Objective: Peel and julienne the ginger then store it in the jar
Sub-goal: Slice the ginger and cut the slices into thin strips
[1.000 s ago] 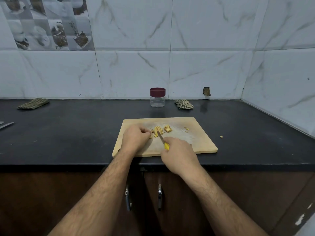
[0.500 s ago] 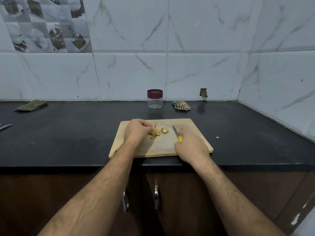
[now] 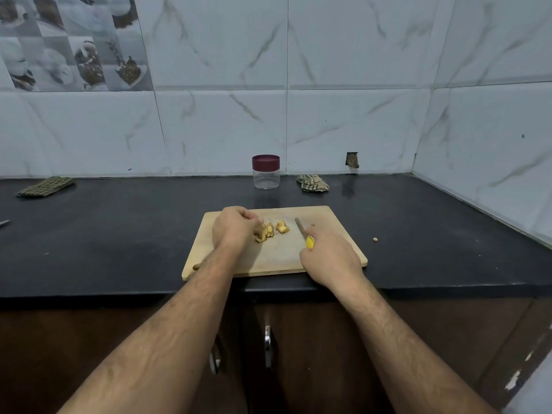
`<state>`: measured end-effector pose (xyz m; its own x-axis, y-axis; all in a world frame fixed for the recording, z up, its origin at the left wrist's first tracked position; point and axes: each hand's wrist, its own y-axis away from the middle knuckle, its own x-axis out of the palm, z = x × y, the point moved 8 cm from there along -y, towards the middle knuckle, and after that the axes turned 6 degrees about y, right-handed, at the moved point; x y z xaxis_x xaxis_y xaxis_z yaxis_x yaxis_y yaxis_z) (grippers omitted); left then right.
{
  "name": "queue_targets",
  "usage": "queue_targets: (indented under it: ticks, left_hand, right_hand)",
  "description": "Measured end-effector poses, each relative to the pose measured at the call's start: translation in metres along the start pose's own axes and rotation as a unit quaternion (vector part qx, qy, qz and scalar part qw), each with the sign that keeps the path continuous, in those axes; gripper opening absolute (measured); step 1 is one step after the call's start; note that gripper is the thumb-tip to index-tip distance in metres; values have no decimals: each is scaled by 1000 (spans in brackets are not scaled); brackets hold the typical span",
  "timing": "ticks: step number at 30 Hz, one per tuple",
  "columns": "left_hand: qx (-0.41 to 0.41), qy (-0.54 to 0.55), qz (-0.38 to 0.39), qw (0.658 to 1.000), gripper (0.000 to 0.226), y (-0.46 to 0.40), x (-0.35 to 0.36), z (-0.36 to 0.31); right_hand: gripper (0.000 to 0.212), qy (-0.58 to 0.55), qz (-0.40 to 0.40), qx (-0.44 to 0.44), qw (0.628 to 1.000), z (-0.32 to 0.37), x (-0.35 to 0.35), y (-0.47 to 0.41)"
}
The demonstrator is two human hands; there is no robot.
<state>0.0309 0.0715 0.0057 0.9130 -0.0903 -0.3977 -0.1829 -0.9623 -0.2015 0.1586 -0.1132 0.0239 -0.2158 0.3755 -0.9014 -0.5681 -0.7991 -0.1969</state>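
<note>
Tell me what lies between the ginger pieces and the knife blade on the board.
Nothing: in the head view, only bare cutting board separates the ginger pieces from the knife gripped by the right hand.

Two bare forearms in view, both hairy from wrist to elbow, no sleeves reaching them. Left hand (image 3: 234,227) and right hand (image 3: 330,259) ungloved; no rings, watch or bands visible at either wrist.
</note>
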Motion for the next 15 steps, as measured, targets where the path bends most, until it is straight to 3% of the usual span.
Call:
queue_targets:
  ticks: [4, 9, 15]
  left_hand:
    - [13, -54, -31, 998, 10, -9, -27, 10]
    - [90, -178, 69, 977, 21, -12, -12, 9]
    - [107, -205, 107, 967, 18, -13, 2, 5]
  right_hand:
    - [47, -9, -6, -22, 1000, 9, 3, 0]
    - [44, -18, 1, -40, 999, 19, 9, -6]
    - [8, -19, 6, -33, 999, 17, 18, -14]
